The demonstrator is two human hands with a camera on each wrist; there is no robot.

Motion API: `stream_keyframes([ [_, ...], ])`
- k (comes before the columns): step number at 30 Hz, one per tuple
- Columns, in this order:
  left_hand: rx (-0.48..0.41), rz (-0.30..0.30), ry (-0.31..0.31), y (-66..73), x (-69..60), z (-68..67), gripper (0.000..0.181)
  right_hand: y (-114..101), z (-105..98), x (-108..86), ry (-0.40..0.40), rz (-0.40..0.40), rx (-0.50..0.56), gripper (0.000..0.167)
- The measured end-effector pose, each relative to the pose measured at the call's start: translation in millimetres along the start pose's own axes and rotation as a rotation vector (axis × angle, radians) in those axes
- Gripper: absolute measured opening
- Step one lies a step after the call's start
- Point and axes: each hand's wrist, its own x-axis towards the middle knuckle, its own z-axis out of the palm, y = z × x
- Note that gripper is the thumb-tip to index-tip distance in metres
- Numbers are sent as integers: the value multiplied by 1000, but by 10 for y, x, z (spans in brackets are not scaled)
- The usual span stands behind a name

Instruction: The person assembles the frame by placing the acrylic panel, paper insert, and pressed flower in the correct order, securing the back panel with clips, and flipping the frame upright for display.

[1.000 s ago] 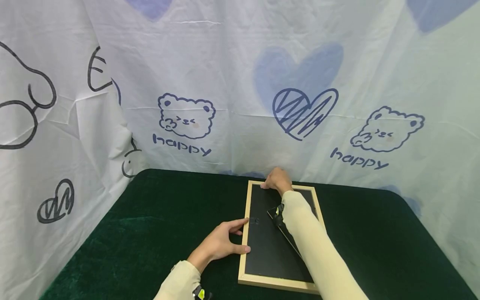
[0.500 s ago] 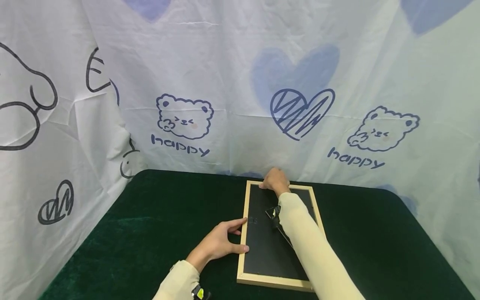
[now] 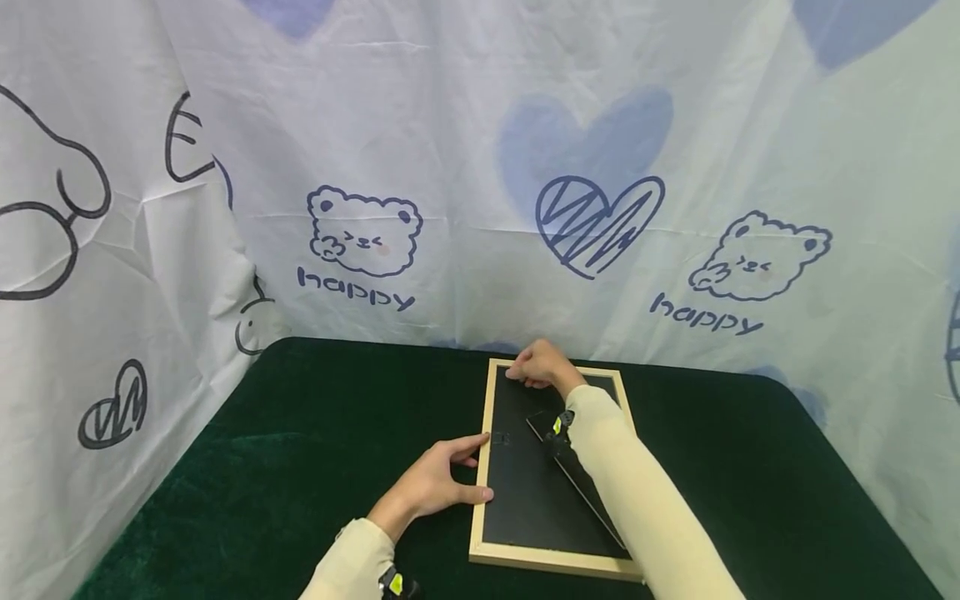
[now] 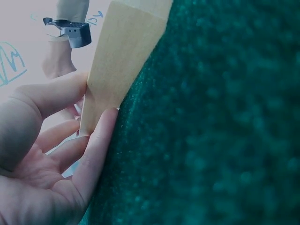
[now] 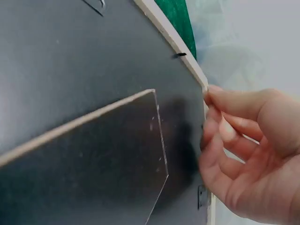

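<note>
A picture frame [image 3: 482, 467] of pale wood lies face down, its black backing board [image 3: 517, 500] upward. My left hand [image 3: 431, 479] holds the left rail, thumb over the top and fingers against its outer side. At the far rail, the fingers of my right hand [image 3: 543, 367] are curled together with the tips at the inner edge. What lies between those tips is hidden. A small dark tab [image 5: 182, 55] crosses the rail near them in the right wrist view. The stand leg [image 5: 93, 159] is a dark panel sitting slantwise on the backing board.
Dark green velvet cloth [image 3: 300, 433] covers the table around the frame. A white curtain [image 3: 465, 150] printed with hearts and bears hangs right behind the table's far edge. A hanging loop [image 3: 501, 438] sits near the board's left side.
My right hand has shifted slightly left along the far rail, its fingers lifting from behind the rail to its top side. The left hand keeps its place on the frame.
</note>
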Motion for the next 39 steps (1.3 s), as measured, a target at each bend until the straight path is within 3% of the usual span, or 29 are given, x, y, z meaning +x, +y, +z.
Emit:
stream_keyframes([
  [7,1,0,-4,8,-5,-16,81,-138,74,-56,-138,-18,3,10],
  [11,0,10,-4,6,3,-10,81,-153,115,-85,-171,-26,-31,8],
  [39,3,13,-2,9,5,-17,81,-187,236,-30,-88,-9,-52,6],
])
